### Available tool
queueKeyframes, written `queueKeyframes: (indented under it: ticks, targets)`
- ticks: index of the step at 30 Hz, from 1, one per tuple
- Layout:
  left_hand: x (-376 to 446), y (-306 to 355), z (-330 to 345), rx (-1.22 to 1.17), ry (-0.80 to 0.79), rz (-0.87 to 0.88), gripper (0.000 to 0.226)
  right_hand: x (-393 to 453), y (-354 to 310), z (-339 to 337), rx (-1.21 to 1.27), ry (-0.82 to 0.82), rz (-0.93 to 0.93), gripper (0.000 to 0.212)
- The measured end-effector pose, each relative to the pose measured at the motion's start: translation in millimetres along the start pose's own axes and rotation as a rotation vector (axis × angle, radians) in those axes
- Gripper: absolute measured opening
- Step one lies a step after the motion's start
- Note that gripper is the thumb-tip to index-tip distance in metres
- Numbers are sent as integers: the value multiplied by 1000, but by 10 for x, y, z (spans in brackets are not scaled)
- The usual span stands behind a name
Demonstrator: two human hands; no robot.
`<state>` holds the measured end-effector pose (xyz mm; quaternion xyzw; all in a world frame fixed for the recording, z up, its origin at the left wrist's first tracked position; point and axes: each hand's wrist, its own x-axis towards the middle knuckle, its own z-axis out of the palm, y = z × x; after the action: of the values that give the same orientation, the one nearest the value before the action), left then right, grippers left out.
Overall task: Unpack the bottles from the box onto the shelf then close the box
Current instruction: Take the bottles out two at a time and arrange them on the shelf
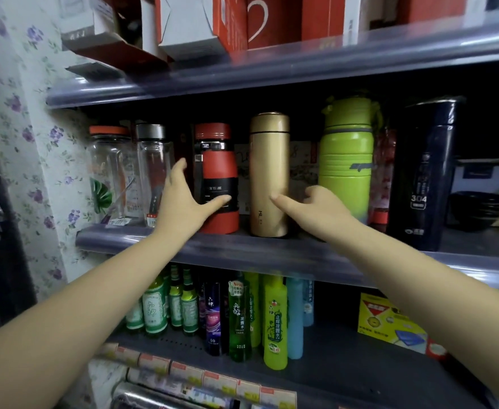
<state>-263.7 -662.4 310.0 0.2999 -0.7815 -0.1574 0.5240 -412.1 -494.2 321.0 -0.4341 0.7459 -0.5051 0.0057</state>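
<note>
A grey shelf (272, 252) of three visible tiers fills the frame, its middle tier holding a row of upright bottles: two clear ones (130, 172) at the left, then a red bottle (217, 178), a gold flask (269, 172), a green bottle (347, 154) and a dark blue flask (425, 172). Both arms of a person reach up to that tier. The left hand (185, 199) is spread around the red bottle, thumb across its black band and fingers reaching behind its left side; the right hand (313, 206) has its thumb tip against the gold flask's lower right side, its other fingers loosely curled behind, so whether they truly grip cannot be told. Both bottles stand on the shelf near its front edge. Small green and blue bottles (242, 317) crowd the tier below. The box is out of view, so how many bottles remain inside cannot be told; judging by this, shelving is under way and closing the box is still to come.
</note>
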Motion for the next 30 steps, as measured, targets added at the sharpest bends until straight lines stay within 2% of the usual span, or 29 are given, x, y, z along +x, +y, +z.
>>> queueKeyframes:
  ticks: [1, 3, 5, 8, 10, 11, 14, 17, 19, 23, 27, 30]
  targets:
    - [-78, 86, -20, -6, 75, 107, 95, -110, 46, -91, 50, -15, -30, 75]
    - [-196, 294, -16, -59, 147, 321, 75, -346, 166, -313, 124, 38, -169, 56]
    - [-288, 577, 75, -186, 59, 442, 64, -525, 288, -577, 96, 183, -345, 35]
    - [-420, 1013, 367, -400, -119, 410, 71, -609, 431, -924, -66, 492, -458, 37]
    - [-470, 1253, 598, -413, -195, 307, 87, -547, 547, -1069, -176, 682, -426, 56]
    - [-474, 1348, 712, -388, -229, 253, 95, -501, 617, -1114, -195, 706, -375, 66]
    - [-437, 1561, 1022, -353, -268, 67, 117, -352, 777, -1179, -184, 591, -145, 93]
    - [-372, 1642, 1262, -388, -315, -111, 127, -196, 843, -1233, -38, 440, 47, 112]
    - [-337, 1616, 1361, -391, -327, -118, 124, -134, 887, -1271, 49, 368, 105, 100]
    - [-259, 1471, 1435, -453, -339, -74, 112, -136, 994, -1293, 92, 349, 45, 72]
    - [-152, 1329, 1420, -563, -479, -100, 93, -108, 1021, -1290, 152, 343, 31, 68]
    - [-133, 1272, 1416, -631, -530, -121, 99, -79, 1052, -1314, 221, 280, 49, 69]
